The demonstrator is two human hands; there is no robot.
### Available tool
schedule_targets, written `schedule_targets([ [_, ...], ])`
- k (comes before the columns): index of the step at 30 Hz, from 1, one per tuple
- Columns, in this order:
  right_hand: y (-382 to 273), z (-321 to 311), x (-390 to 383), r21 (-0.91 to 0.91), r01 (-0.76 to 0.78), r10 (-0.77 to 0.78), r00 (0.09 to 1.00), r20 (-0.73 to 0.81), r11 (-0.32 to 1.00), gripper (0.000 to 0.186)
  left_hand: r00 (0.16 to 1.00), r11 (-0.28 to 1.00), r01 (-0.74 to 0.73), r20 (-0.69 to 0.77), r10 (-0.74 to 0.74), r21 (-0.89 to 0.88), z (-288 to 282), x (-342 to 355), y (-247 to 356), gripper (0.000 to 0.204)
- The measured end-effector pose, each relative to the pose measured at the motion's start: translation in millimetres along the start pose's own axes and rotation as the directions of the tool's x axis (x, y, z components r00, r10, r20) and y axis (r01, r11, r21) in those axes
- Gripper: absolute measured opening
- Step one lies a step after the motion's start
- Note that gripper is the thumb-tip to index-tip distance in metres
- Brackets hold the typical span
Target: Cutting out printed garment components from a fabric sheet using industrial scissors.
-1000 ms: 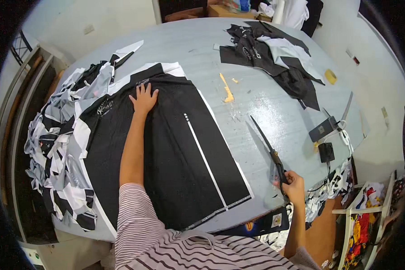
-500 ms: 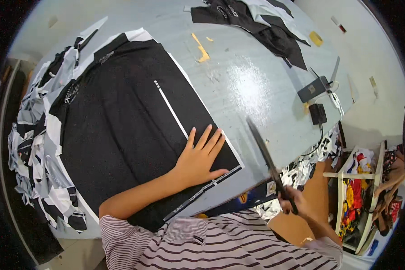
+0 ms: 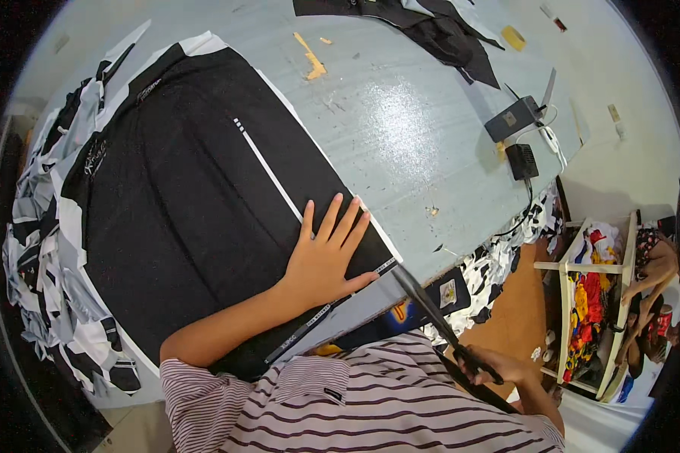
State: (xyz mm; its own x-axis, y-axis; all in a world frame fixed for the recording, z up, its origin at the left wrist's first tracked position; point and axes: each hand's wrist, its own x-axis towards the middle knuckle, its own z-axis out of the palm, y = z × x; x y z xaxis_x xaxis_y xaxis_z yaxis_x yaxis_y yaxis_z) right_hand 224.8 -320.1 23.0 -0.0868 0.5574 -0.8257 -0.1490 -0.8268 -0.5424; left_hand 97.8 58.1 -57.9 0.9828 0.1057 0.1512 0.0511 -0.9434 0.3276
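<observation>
A large black fabric panel with a white stripe and a white edging lies spread on the grey table. My left hand rests flat on its lower right part, fingers spread and thumb out towards the patterned hem band. In my right hand, off the table's near edge, is a long pair of dark scissors, fingers wrapped around the handles. The blade tips reach the panel's near right corner and seem to touch it. Whether the blades are apart is hard to see.
Fabric scraps pile along the left side. More black cloth lies at the far edge, near a tape roll. A router-like box and a power adapter stand at right. A shelf of colourful cloth is beyond.
My right hand has brought the scissors down and back, so their tips go from over the bare table to the panel's corner. My left hand stays flat on the fabric; the view has shifted slightly.
</observation>
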Motion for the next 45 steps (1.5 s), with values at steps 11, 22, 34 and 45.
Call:
schedule_targets([
  [11, -15.5, -2.6, 41.3, -0.113, 0.102, -0.112, 0.990, -0.086, 0.988, 0.058, 0.997, 0.999, 0.025, -0.071, -0.027, -0.026, 4.0, -0.8, 1.7, 0.094],
  [22, -18.4, -0.8, 53.5, -0.326, 0.063, -0.129, 0.974, -0.185, 0.943, 0.065, 0.998, 0.999, 0.029, -0.062, -0.030, -0.026, 2.9, 1.2, 1.0, 0.097],
  [34, -27.9, 4.4, 51.8, -0.319, 0.058, -0.137, 0.963, -0.231, 0.946, 0.055, 0.998, 0.999, 0.033, -0.054, -0.034, -0.018, 5.4, -2.0, 0.8, 0.095],
  [45, -26.9, 6.1, 45.9, -0.334, -0.069, -0.037, 0.953, -0.300, 0.940, 0.059, 0.991, 0.997, 0.079, -0.114, -0.076, 0.017, 0.7, -2.9, 3.3, 0.098],
])
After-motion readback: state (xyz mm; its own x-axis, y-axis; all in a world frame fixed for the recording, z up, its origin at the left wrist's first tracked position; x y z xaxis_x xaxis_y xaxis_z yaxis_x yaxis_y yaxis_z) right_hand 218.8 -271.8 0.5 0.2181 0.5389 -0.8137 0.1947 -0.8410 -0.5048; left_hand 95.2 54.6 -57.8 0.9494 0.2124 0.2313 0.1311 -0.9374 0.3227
